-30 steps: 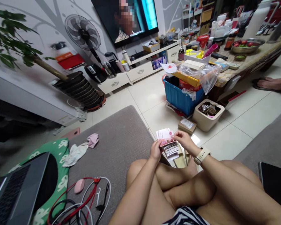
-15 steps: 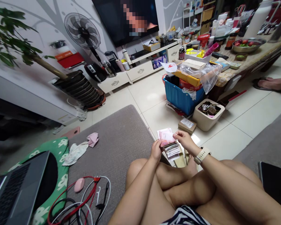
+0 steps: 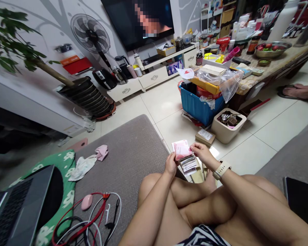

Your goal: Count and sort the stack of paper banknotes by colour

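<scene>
Pink and white banknotes (image 3: pixel 182 151) are held up over my crossed shins. My left hand (image 3: pixel 171 164) is closed on their left edge, thumb on top. At their right side, my right hand (image 3: pixel 200 151) pinches the edge of a note between thumb and fingers. Just below the notes shows a thick stack of paper edges (image 3: pixel 188 164); whether it belongs to the same bundle I cannot tell. A pale watch (image 3: pixel 222 170) is on my right wrist. Beneath, partly hidden by my legs, lie some yellowish flat items (image 3: pixel 198 176).
Left of me on the grey sofa (image 3: pixel 128 153) lie tangled cables (image 3: pixel 97 218), a pink case (image 3: pixel 87 202), cloths (image 3: pixel 83 167) and a laptop (image 3: pixel 20 208). A phone (image 3: pixel 301 198) rests at right. Ahead stand a beige bin (image 3: pixel 227 131), a blue box (image 3: pixel 197 106) and a cluttered table (image 3: pixel 269 73). Another person's foot (image 3: pixel 297 91) is at right.
The right-hand note has shifted slightly, and its printed face looks different between my hands. Both hands stay nearly in place. The screen picture has changed a little.
</scene>
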The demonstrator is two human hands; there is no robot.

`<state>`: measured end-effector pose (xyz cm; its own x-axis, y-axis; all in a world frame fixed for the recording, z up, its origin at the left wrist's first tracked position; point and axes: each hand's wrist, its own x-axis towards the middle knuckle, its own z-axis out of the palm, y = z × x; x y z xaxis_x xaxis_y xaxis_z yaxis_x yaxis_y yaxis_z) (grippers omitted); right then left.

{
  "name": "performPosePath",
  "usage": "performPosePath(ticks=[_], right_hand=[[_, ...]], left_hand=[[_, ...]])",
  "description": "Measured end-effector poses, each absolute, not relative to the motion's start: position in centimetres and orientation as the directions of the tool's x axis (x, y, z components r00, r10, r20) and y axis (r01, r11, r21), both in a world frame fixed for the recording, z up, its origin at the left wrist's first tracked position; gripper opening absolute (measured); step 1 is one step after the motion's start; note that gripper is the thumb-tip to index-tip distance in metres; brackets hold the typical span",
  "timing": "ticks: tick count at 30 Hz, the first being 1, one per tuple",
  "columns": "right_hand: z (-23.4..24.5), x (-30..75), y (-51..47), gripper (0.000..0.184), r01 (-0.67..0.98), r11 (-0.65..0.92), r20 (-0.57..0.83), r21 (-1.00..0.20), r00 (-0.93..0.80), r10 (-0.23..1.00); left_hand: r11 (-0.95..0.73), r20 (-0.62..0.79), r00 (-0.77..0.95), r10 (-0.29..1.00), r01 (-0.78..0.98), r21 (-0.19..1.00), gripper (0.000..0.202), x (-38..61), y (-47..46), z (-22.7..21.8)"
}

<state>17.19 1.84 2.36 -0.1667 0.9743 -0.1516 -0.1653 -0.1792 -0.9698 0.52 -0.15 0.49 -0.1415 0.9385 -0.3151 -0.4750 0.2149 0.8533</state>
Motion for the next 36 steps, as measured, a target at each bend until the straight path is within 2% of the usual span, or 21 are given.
performPosePath(ticks=[6, 15, 24, 29, 32, 36], right_hand=[[2.8, 17.2, 1.7, 0.026, -0.158, -0.154, -0.129, -0.975, -0.157, 0.979], [2.7, 17.3, 1.8, 0.035, -0.148, -0.152, -0.124, -0.977, -0.181, 0.976], [3.0, 17.3, 1.5, 0.045, -0.197, -0.214, -0.158, -0.957, -0.265, 0.951], [2.5, 17.5, 1.7, 0.041, -0.102, -0.11, -0.097, -0.989, -0.122, 0.988], [2.3, 17.5, 1.8, 0.037, -0.103, -0.11, -0.105, -0.989, -0.055, 0.993], [2.4, 17.5, 1.8, 0.036, -0.092, -0.138, -0.133, -0.986, -0.061, 0.989]], left_hand=[[0.221, -0.32, -0.136, 0.938, -0.478, 0.85, 0.025, 0.4, -0.1, 0.2], [0.239, -0.344, -0.148, 0.927, -0.474, 0.847, 0.028, 0.1, 0.1, -1.1], [0.217, -0.302, -0.112, 0.947, -0.472, 0.855, 0.026, 0.3, -0.1, 0.3], [0.237, -0.31, -0.095, 0.946, -0.452, 0.86, 0.028, 0.2, -0.2, 0.2], [0.25, -0.317, -0.076, 0.945, -0.456, 0.854, 0.03, 0.2, -0.3, 0.2], [0.27, -0.321, -0.043, 0.946, -0.445, 0.854, 0.035, 0.2, -0.3, 0.4]])
